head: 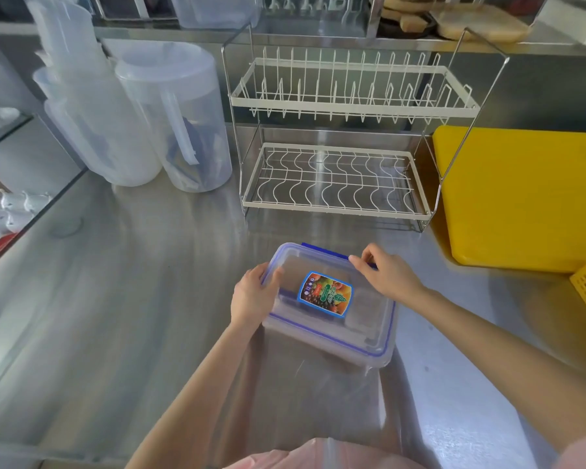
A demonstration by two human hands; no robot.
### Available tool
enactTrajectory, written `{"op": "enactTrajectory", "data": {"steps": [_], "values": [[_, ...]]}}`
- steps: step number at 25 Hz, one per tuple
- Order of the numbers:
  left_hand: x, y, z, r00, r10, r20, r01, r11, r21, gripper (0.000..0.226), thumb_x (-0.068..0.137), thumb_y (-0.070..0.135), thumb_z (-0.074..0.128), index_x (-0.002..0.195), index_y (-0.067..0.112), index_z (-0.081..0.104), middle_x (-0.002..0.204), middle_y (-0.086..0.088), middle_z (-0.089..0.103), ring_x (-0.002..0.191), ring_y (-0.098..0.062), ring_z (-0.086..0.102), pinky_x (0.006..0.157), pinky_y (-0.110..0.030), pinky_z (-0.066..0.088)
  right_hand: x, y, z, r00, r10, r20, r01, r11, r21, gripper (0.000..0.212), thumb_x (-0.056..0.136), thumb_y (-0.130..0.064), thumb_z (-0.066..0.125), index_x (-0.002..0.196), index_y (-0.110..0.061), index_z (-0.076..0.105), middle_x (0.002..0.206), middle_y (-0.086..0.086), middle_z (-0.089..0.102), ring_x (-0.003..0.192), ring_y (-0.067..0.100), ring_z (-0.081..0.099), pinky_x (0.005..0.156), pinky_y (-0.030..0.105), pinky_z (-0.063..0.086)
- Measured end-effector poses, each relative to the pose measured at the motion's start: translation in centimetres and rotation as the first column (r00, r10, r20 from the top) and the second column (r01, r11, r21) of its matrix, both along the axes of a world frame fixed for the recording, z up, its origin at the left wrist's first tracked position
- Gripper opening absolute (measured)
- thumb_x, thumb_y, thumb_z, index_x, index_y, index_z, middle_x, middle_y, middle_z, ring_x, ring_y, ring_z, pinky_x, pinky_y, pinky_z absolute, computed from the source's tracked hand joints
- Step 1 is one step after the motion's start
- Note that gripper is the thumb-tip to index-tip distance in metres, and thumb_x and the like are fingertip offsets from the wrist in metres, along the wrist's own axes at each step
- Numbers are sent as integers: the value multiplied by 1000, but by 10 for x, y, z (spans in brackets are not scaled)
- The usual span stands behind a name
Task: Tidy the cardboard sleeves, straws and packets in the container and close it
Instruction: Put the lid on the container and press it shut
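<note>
Lid [332, 299] sits on the container [318, 358]; left hand [252, 297] fingers grip its edge, right hand [388, 274] fingers pinch the far clip [322, 251] — press down evenly before snapping.

The container [329, 306] sits on the counter [132, 299], near centre, lid [362, 333] on top. The left hand [254, 296] rests on its left edge, the right hand [386, 275] on its far edge. Beyond stands a two-tier rack [345, 147]; pitchers [170, 116] far left; a cutting board [521, 198] far right.
</note>
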State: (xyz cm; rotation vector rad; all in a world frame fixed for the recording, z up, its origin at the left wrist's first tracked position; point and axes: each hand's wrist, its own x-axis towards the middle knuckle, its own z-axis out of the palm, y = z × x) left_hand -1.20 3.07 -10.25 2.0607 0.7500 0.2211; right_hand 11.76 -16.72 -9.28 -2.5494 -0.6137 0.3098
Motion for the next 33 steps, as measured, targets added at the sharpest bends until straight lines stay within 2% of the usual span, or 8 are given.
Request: {"op": "enactTrajectory", "data": {"steps": [6,11,13,16,19,23,29,33], "values": [[18,5,6,995,-36,-90,43,996,80,37,89,44,42,102,15,61,89,-8,62,82,-27,49,71,-29,37,-9,-22,-3,968,-83,-236,105,991,84,42,88,-49,42,109,-14,53,100,1,60,87,14,51,74,27,39],[20,-4,6,995,20,-98,-12,996,88,40,91,40,37,106,8,56,106,-17,62,99,-34,54,72,-31,36,-17,-29,0,908,-257,-331,296,953,72,67,85,-53,47,135,-10,31,138,13,45,120,28,48,96,40,44],[24,-7,6,993,48,-111,-42,997,57,41,92,40,37,109,7,54,110,-18,60,102,-35,52,75,-33,35,-19,-27,4,850,-347,-397,392,919,36,64,83,-54,48,124,-6,36,131,16,48,108,28,54,86,41,52],[30,-6,7,988,116,-99,-122,991,-54,39,92,37,37,111,7,53,111,-18,60,95,-31,50,79,-33,37,-24,-27,8,758,-388,-525,479,877,43,43,83,-54,50,92,-13,39,91,4,55,68,13,53,52,26,50],[34,-4,8,989,109,-95,-117,990,-81,38,91,36,39,111,7,53,111,-17,60,88,-27,46,75,-30,35,-24,-33,6,731,-339,-592,548,808,214,32,83,-46,56,77,-16,46,77,0,57,67,13,57,65,33,54],[43,-4,11,997,38,-61,-43,997,-69,38,90,35,43,118,11,50,117,-16,58,103,-30,51,79,-31,36,-19,-33,6,753,-365,-548,579,763,288,33,86,-38,54,91,-6,55,91,10,63,84,24,63,83,40,54],[55,0,15,999,28,-39,-31,997,-77,38,90,35,44,117,9,50,108,-9,59,87,-21,46,73,-28,35,-6,-30,14,791,-363,-492,562,749,351,27,88,-33,53,92,-7,60,92,9,64,75,17,60,64,27,49],[70,7,25,999,36,-24,-38,993,-114,38,88,37,46,114,10,51,99,-3,55,88,-20,48,73,-28,36,13,-23,31,820,-349,-454,538,740,404,27,88,-32,54,95,-7,61,101,13,66,90,24,62,82,40,51]]}}
